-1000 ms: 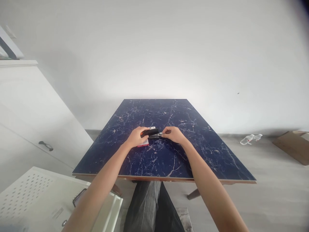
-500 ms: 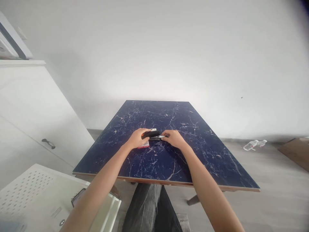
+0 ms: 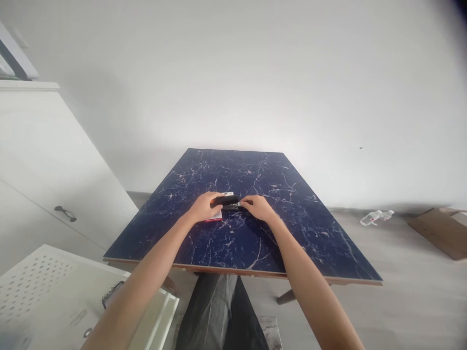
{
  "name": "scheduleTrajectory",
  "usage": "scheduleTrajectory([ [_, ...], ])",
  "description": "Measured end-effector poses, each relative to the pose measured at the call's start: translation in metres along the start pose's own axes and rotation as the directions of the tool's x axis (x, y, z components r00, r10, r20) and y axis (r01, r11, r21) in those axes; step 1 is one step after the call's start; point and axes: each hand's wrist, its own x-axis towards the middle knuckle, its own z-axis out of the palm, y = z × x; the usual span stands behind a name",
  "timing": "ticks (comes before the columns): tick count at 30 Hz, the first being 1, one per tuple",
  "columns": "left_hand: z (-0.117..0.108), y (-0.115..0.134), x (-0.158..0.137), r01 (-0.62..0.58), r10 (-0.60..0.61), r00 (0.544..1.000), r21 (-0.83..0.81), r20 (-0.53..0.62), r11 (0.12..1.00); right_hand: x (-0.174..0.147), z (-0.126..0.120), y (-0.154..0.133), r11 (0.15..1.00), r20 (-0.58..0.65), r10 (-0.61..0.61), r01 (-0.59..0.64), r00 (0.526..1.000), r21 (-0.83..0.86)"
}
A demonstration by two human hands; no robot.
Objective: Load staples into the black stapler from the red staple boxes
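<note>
A black stapler [image 3: 228, 200] with an orange patch at its rear lies across the middle of the table, its top arm raised from its base. My left hand [image 3: 204, 206] is closed around the stapler's rear end, thumb on the near side. At the stapler's front end, my right hand [image 3: 257, 206] pinches a small silvery strip [image 3: 239, 204] that looks like staples, mostly covered by the fingertips. Under and behind the stapler is a small red and white box [image 3: 214, 217], partly hidden by my left hand.
The blue marbled table [image 3: 233, 248] stands against a white wall. A white cabinet [image 3: 54, 160] is on the left, with a white perforated surface [image 3: 40, 277] before it. Clear plastic bottles [image 3: 375, 217] and a cardboard box [image 3: 440, 233] lie on the floor at right.
My right hand has come closer to the stapler's front end, and less of the silvery strip shows between them. My left hand keeps its hold. The whole view has shifted slightly.
</note>
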Motion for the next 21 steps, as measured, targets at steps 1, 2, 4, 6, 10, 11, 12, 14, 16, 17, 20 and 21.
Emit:
scheduleTrajectory([
  [1, 0.000, 0.000, 0.001, -0.001, 0.001, 1.000, 0.004, 0.008, 1.000, 0.000, 0.001, 0.001, 1.000, -0.011, 0.011, -0.010, 1.000, 0.006],
  [2, 0.000, -0.001, 0.001, 0.001, -0.001, 1.000, 0.006, 0.015, 1.000, 0.001, 0.001, 0.003, 1.000, -0.022, 0.023, -0.023, 0.999, 0.022],
  [4, -0.001, -0.001, 0.002, 0.004, -0.004, 1.000, 0.010, 0.028, 1.000, 0.003, 0.002, 0.006, 0.995, -0.062, 0.062, -0.056, 0.996, 0.082],
  [6, -0.001, -0.002, 0.002, -0.003, 0.002, 1.000, 0.009, 0.025, 1.000, 0.005, 0.003, 0.011, 0.979, -0.125, 0.116, -0.092, 0.985, 0.183],
  [10, -0.006, -0.002, 0.001, -0.008, 0.007, 0.999, -0.033, -0.050, 0.999, 0.010, 0.004, 0.021, 0.886, -0.179, 0.247, -0.148, 0.952, 0.440],
  [11, -0.008, -0.004, 0.000, -0.002, -0.003, 0.995, -0.053, -0.101, 0.999, 0.010, 0.004, 0.022, 0.868, -0.167, 0.263, -0.158, 0.950, 0.470],
  [12, -0.011, -0.006, -0.001, 0.004, -0.016, 0.986, -0.072, -0.169, 0.997, 0.010, 0.003, 0.023, 0.863, -0.154, 0.267, -0.165, 0.951, 0.477],
  [14, -0.019, -0.015, -0.003, 0.015, -0.046, 0.943, -0.097, -0.330, 0.995, 0.008, -0.001, 0.022, 0.892, -0.129, 0.235, -0.161, 0.963, 0.422],
  [16, -0.031, -0.028, -0.005, 0.040, -0.083, 0.874, -0.098, -0.479, 0.994, 0.005, -0.004, 0.019, 0.934, -0.121, 0.183, -0.134, 0.976, 0.330],
  [17, -0.038, -0.035, -0.006, 0.069, -0.106, 0.834, -0.088, -0.542, 0.994, 0.003, -0.005, 0.016, 0.952, -0.121, 0.154, -0.115, 0.981, 0.282],
  [20, -0.056, -0.049, -0.012, 0.248, -0.195, 0.702, -0.021, -0.685, 0.968, 0.001, -0.005, 0.009, 0.991, -0.144, 0.069, -0.052, 0.987, 0.121],
  [21, -0.057, -0.048, -0.016, 0.313, -0.219, 0.685, 0.009, -0.695, 0.950, 0.001, -0.004, 0.007, 0.997, -0.159, 0.045, -0.036, 0.986, 0.062],
])
